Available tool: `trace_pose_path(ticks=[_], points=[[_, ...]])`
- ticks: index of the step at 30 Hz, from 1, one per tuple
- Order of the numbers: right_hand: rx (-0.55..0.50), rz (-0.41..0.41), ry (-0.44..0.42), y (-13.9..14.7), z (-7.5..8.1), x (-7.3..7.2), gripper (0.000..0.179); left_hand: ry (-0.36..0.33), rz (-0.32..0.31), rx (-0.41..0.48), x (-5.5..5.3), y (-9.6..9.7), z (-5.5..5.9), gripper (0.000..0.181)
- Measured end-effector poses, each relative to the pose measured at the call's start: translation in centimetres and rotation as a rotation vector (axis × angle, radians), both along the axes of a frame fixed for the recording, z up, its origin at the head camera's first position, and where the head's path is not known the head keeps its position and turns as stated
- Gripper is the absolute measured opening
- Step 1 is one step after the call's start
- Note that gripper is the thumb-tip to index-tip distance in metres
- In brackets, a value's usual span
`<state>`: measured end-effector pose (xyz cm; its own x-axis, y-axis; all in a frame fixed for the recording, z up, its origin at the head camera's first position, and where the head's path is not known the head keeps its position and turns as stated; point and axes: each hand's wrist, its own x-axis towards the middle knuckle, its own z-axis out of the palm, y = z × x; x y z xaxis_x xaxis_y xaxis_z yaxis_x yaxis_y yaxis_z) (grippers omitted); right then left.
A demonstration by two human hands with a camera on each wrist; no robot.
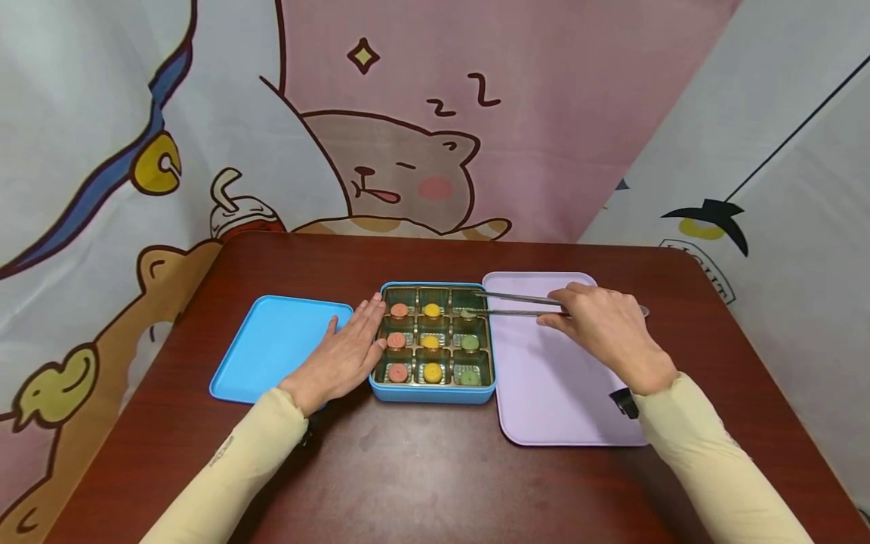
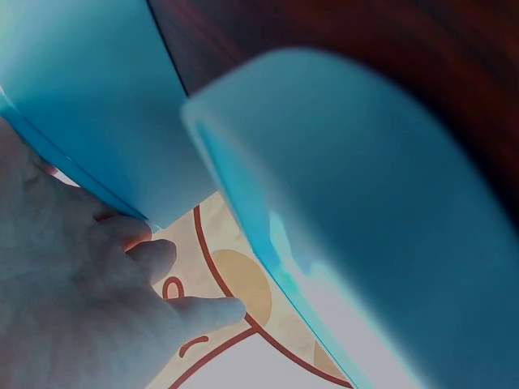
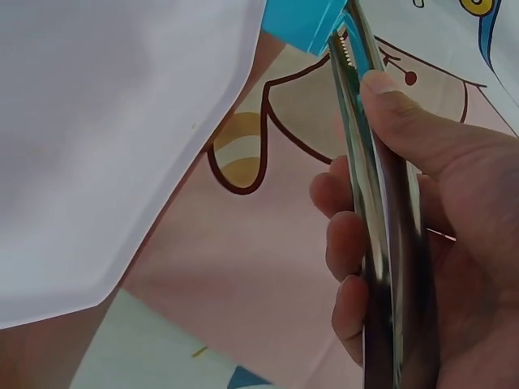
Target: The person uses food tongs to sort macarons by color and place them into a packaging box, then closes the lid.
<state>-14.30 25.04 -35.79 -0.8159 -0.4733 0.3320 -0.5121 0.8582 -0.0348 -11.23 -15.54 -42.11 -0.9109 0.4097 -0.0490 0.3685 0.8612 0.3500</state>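
A blue box with a gold divided insert stands mid-table. Small round pieces sit in its compartments: pink ones in the left column, yellow ones in the middle, green ones in the right. My left hand lies along the box's left side, fingers straight against it. Metal tongs are gripped in my right hand, thumb on one arm and fingers round the other. The tong tips, a little apart, reach over the back right compartment, where a green piece shows beside the lower tip.
Left of the box a flat blue lid lies on the brown table, partly under my left hand. A lilac tray lies against the box's right side, below my right hand. Behind the table hangs a printed cartoon cloth.
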Motion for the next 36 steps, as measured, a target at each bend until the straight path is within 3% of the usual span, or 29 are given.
trace_pose_path(ticks=[5,14,21,26,36], points=[[-0.053,-0.023,0.016,1.2,-0.3,0.7,0.040,0.002,0.001,0.002,0.0,0.0,-0.1,0.066],[-0.176,-0.119,-0.052,4.2,-1.5,3.1,0.046,-0.008,0.000,0.009,0.1,-0.1,-0.1,0.066],[-0.253,-0.159,-0.059,6.9,-2.2,4.7,0.053,-0.012,-0.003,0.017,0.0,-0.1,0.0,0.066],[-0.263,-0.192,-0.081,9.0,-2.8,5.7,0.058,0.001,-0.006,0.012,0.1,-0.2,-0.2,0.066],[-0.263,-0.293,-0.153,13.0,-3.6,7.6,0.051,0.009,-0.026,0.004,0.1,-0.2,-0.2,0.064]])
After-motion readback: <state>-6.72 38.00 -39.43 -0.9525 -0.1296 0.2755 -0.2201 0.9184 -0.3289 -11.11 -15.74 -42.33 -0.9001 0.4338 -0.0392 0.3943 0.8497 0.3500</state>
